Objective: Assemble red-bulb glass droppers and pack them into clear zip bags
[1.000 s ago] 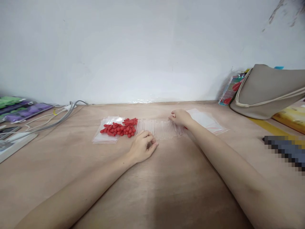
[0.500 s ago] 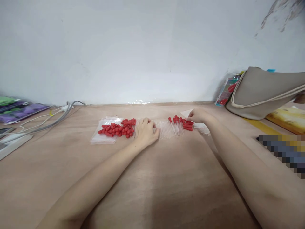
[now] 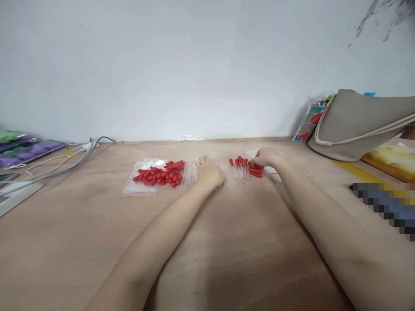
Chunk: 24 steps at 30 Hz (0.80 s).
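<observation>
Evidently, light fingers matter here. The left hand (image 3: 210, 171) is over the middle of the row of clear tubes (image 3: 190, 173), which lie side by side on the table (image 3: 207, 246) between the pile of red bulbs (image 3: 159, 176) and the red-topped tubes (image 3: 241, 173). Its grip curls downward, loosely bent; I cannot tell whether it has hold of a tube. The right hand (image 3: 267, 156) reaches the small red group (image 3: 256, 172) just beside the red-topped tubes, its thumb and fingertips nearly together; whether a piece is pinched between them cannot be made out. The tubes look thin and apt to roll, so a gentle pinch on one alone seems wiser than a sweep across several. The red pieces look soft: light pressure should suffice, with the fingers kept off the neighbouring tubes.
</observation>
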Tool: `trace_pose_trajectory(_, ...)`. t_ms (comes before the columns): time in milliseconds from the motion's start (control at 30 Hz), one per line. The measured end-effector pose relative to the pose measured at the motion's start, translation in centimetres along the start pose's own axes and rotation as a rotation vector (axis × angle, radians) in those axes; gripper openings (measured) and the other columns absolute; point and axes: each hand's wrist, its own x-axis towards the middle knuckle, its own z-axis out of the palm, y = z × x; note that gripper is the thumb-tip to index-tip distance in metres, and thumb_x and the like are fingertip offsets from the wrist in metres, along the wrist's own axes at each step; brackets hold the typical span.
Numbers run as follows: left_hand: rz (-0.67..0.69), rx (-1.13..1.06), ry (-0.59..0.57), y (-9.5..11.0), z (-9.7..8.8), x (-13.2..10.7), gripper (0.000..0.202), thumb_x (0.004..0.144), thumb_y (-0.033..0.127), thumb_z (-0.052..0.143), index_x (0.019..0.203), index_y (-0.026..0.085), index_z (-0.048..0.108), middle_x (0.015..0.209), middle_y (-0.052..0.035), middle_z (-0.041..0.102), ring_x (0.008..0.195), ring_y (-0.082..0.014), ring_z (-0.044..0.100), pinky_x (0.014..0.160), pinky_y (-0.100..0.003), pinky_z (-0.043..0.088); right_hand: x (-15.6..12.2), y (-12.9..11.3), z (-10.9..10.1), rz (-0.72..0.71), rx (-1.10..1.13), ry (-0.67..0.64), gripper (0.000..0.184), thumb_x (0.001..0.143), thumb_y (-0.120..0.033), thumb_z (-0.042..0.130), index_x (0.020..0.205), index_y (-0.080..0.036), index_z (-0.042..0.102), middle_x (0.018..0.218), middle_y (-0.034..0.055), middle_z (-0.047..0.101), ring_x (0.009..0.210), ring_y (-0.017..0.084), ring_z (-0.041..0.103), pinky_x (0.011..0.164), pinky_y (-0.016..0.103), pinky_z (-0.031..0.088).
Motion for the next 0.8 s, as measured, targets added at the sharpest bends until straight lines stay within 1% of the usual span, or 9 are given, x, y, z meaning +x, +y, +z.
trace_pose_trajectory(133, -0.041, -0.041, -0.061, -0.2, -0.3, 0.6, 0.028, 0.07, 0.034, 0.055, 0.074, 0.008, 0.064, 0.099, -0.0224, 0.054, 0.1, -0.0368, 0.042, 0.081, -0.046, 0.032, -0.6, -0.5, -0.8, 0.015, 0.054, 0.009, 0.022, 0.065, -0.035, 0.061, 0.072, -0.015, 0.067, 0.081, 0.0112, 0.065, 0.075, 0.022, 0.059, 0.059, 0.028, 0.042)
trace_pose_trajectory(300, -0.04, -0.086, -0.042, -1.8, -2.2, 1.2, 0.029, 0.076, 0.037, 0.049, 0.068, 0.012, 0.061, 0.097, -0.0183, 0.054, 0.099, -0.0347, 0.044, 0.079, -0.044, 0.037, -2.5, -1.2, -2.2, 0.015, 0.293, 0.009, 0.018, 0.067, -0.034, 0.061, 0.071, -0.016, 0.061, 0.065, 0.0051, 0.061, 0.058, 0.015, 0.054, 0.048, 0.024, 0.036)
trace_pose_trajectory(400, 0.066, -0.167, 0.04, -3.4, -3.3, 0.3, 0.019, 0.078, 0.027, 0.048, 0.07, 0.013, 0.057, 0.09, -0.0148, 0.055, 0.094, -0.0305, 0.048, 0.076, -0.04, 0.04, -3.3, -1.4, -2.7, 0.005, 0.439, -0.009, 0.017, 0.067, -0.032, 0.063, 0.068, -0.016, 0.057, 0.06, 0.0037, 0.059, 0.052, 0.012, 0.051, 0.045, 0.023, 0.033)
trace_pose_trajectory(500, 0.267, -0.277, 0.104, -5.6, -3.3, -1.9, 0.011, 0.083, 0.02, 0.042, 0.084, 0.013, 0.051, 0.079, -0.0082, 0.056, 0.076, -0.0211, 0.053, 0.067, -0.033, 0.043, -3.6, -2.0, -2.7, -0.1, 0.679, 0.024, 0.015, 0.065, -0.024, 0.065, 0.063, -0.015, 0.054, 0.057, 0.0038, 0.057, 0.052, 0.011, 0.051, 0.044, 0.021, 0.034)
trace_pose_trajectory(567, 0.397, -0.309, 0.115, -7.2, -2.9, -3.7, 0.011, 0.086, 0.019, 0.039, 0.088, 0.015, 0.049, 0.075, -0.0047, 0.057, 0.067, -0.0176, 0.053, 0.061, -0.03, 0.042, -4.1, -3.1, -2.1, -0.211, 0.914, 0.068, 0.013, 0.064, -0.02, 0.064, 0.066, -0.015, 0.053, 0.059, 0.0028, 0.057, 0.051, 0.01, 0.051, 0.044, 0.021, 0.036)
trace_pose_trajectory(600, 0.447, -0.295, 0.141, -7.9, -2.6, -4.5, 0.011, 0.087, 0.019, 0.039, 0.088, 0.015, 0.049, 0.075, -0.0045, 0.058, 0.067, -0.0173, 0.054, 0.062, -0.03, 0.043, -4.5, -3.8, -1.6, -0.267, 1.029, 0.088, 0.013, 0.064, -0.019, 0.064, 0.07, -0.015, 0.053, 0.06, 0.0014, 0.056, 0.05, 0.009, 0.05, 0.045, 0.021, 0.037)
trace_pose_trajectory(667, 0.523, -0.26, 0.22, -9.2, -2.0, -5.9, 0.014, 0.088, 0.018, 0.04, 0.095, 0.015, 0.051, 0.085, -0.0061, 0.061, 0.075, -0.0181, 0.055, 0.068, -0.032, 0.044, -5.7, -5.5, -0.2, -0.369, 1.204, 0.116, 0.019, 0.065, -0.02, 0.061, 0.082, -0.017, 0.054, 0.06, -0.0027, 0.053, 0.047, 0.007, 0.047, 0.045, 0.021, 0.037)
trace_pose_trajectory(733, 0.593, -0.262, 0.293, -10.1, -1.6, -6.9, 0.018, 0.088, 0.018, 0.041, 0.102, 0.015, 0.053, 0.089, -0.0065, 0.062, 0.08, -0.018, 0.056, 0.073, -0.032, 0.045, -7.3, -7.2, 1.6, -0.474, 1.272, 0.128, 0.021, 0.069, -0.023, 0.057, 0.089, -0.018, 0.055, 0.062, -0.0038, 0.052, 0.049, 0.007, 0.046, 0.048, 0.021, 0.038)
trace_pose_trajectory(800, 0.627, -0.302, 0.325, -10.5, -1.3, -7.3, 0.019, 0.088, 0.018, 0.043, 0.103, 0.015, 0.054, 0.087, -0.0062, 0.062, 0.08, -0.0167, 0.056, 0.073, -0.029, 0.046, -9.0, -8.4, 3.4, -0.516, 1.308, 0.117, 0.016, 0.071, -0.026, 0.056, 0.084, -0.017, 0.056, 0.068, -0.0018, 0.055, 0.056, 0.008, 0.049, 0.054, 0.023, 0.042)
